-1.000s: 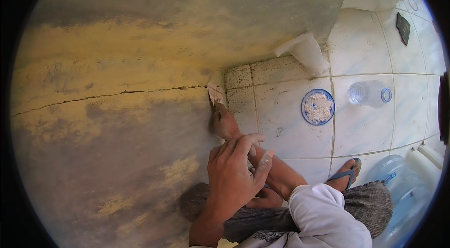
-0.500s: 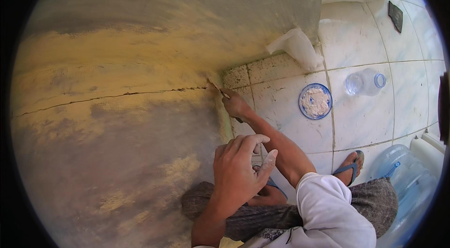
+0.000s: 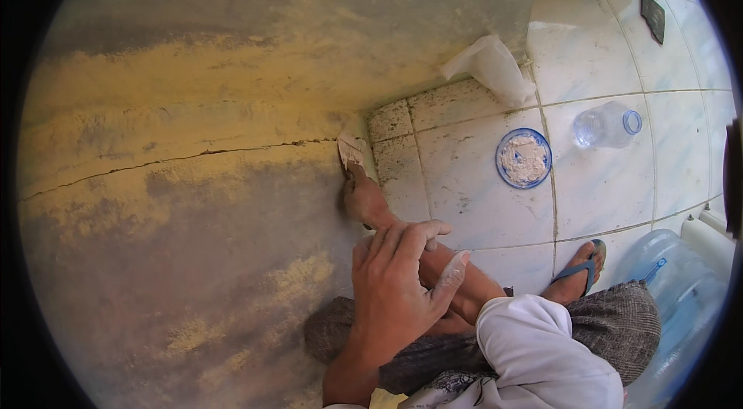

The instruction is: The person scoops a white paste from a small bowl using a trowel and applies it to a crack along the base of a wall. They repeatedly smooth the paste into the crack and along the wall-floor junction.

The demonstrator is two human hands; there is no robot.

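My right hand [image 3: 365, 198] grips a putty knife [image 3: 350, 150], its broad blade flat against the wall at the right end of a long crack [image 3: 209, 151]. Pale paste coats the blade; the handle is mostly hidden in my fingers. Nearer to me, my left hand [image 3: 398, 277] hovers over my right forearm, holding nothing, fingers loosely bent and thumb apart, with whitish smears on thumb and fingertips. On the tiles to the right lies a blue-rimmed plate [image 3: 501, 172] with a whitish-pink putty [image 3: 528, 167] on it.
A clear plastic bottle [image 3: 607, 126] lies on its side beyond the plate. A crumpled white plastic bag [image 3: 491, 68] rests by the wall corner. Farther right is a dark flat piece [image 3: 652, 17]. A large bluish water jug [image 3: 673, 285] stands near my sandalled foot [image 3: 580, 273].
My right hand has moved left and nearer to me, turning the putty knife from edge-on to flat against the wall. My left hand has stayed nearly in place.
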